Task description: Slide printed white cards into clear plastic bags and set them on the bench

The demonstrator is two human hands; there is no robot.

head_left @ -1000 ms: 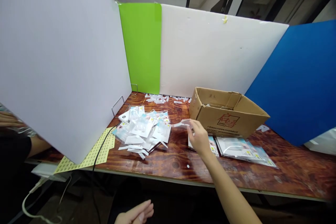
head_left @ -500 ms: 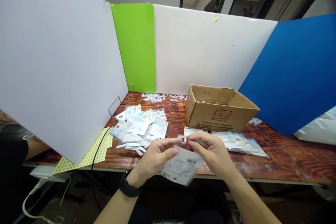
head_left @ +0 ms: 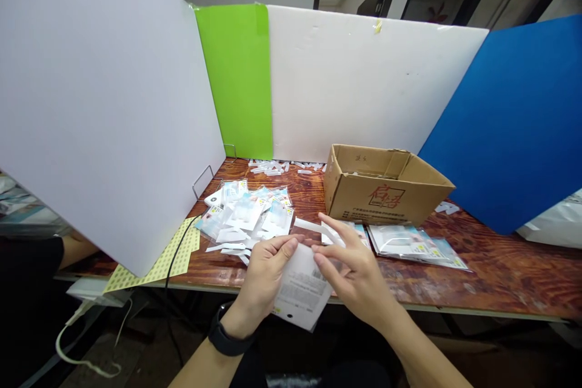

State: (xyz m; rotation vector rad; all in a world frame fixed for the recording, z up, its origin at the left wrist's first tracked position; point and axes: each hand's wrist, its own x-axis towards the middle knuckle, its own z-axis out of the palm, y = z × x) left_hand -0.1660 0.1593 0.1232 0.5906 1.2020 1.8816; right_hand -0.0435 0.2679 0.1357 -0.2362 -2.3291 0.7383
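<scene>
1. Pinched in left hand [head_left: 264,271], at near edge of surface [head_left: 509,282]: printed packet [head_left: 303,292] (top partly covered).
2. Spread at packet's upper right: right hand [head_left: 360,270]; cannot tell whether gripping.
3. Right end indistinct: white strip [head_left: 308,225].

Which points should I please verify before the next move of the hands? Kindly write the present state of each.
1. Printed packet held by the left hand: ok, pinched near its upper edge.
2. Right hand gripping the packet: cannot tell; its fingers are at the upper edge.
3. White strip free of the right hand: cannot tell; one end runs behind the fingers.
4. Packet closed: cannot tell; fingers partly cover the upper edge.
5. Cardboard box upright, top open: ok.
6. Pile of packets neatly stacked: not ok; they overlap loosely.
</scene>
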